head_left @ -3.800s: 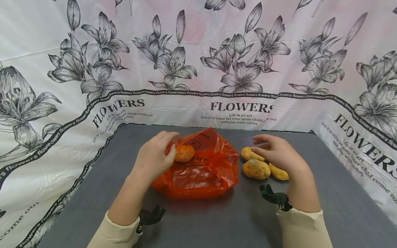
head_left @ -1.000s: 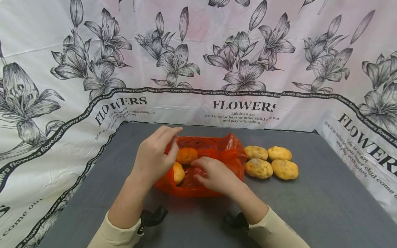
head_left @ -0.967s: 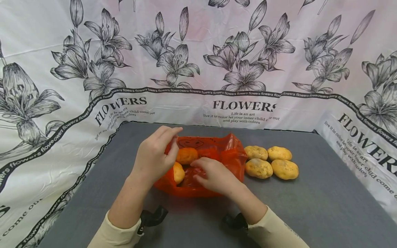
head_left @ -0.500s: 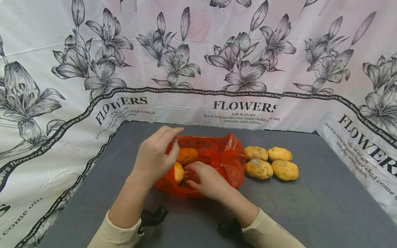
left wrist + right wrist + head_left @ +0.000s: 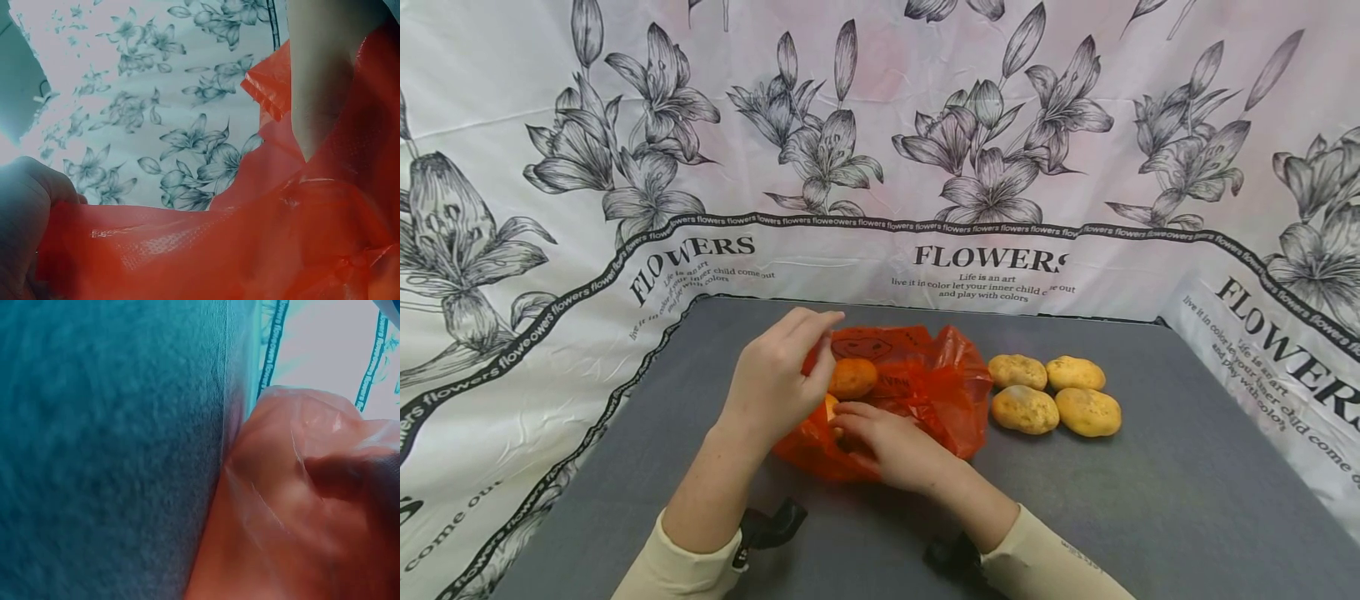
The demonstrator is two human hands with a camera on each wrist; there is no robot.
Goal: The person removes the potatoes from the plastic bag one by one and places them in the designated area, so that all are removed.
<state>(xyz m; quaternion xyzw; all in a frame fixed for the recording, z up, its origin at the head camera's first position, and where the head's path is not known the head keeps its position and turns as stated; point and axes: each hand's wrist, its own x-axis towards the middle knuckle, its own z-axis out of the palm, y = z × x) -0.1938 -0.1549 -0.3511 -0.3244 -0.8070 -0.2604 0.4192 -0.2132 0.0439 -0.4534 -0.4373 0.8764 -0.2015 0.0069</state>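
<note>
A thin, see-through red plastic bag (image 5: pixel 951 400) with dark print lies on the table, its mouth facing up. My left hand (image 5: pixel 778 379) holds the bag's left rim; in the left wrist view that hand (image 5: pixel 25 212) pinches the stretched film. One potato (image 5: pixel 853 379) shows inside, beside the left fingertips. My right hand (image 5: pixel 891 446) reaches into the bag, its fingers bent over a second potato (image 5: pixel 831 405). That potato is mostly hidden, and its grip is unclear. In the right wrist view, red film (image 5: pixel 275 550) covers the fingers, with a rounded shape blurred behind it.
Several potatoes (image 5: pixel 1025 409) sit in two rows on the grey table (image 5: pixel 1187 483), just right of the bag. A white cloth (image 5: pixel 820 258) with printed flowers and lettering hangs behind the table and along its sides.
Earlier my right hand was over the potatoes on the table; it has since moved left into the bag and onto the second potato. My left hand has stayed at the bag's rim.
</note>
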